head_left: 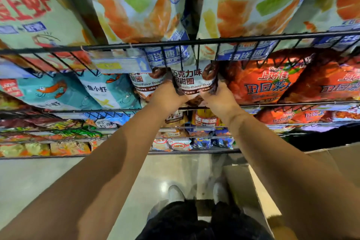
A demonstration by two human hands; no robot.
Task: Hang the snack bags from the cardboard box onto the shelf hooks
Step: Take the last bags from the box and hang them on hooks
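Doughnut snack bag gripped between left hand and right hand

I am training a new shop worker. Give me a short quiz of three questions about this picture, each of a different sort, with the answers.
1. True or false: the left hand and the right hand both hold the doughnut bag at the shelf.
2. Choose one: the neighbouring bags just right of the doughnut bag are mainly A) blue, B) red, C) black.
3. Fill the gap: the cardboard box stands on the ____, at the person's right side.

Key: 1 true; 2 B; 3 floor.
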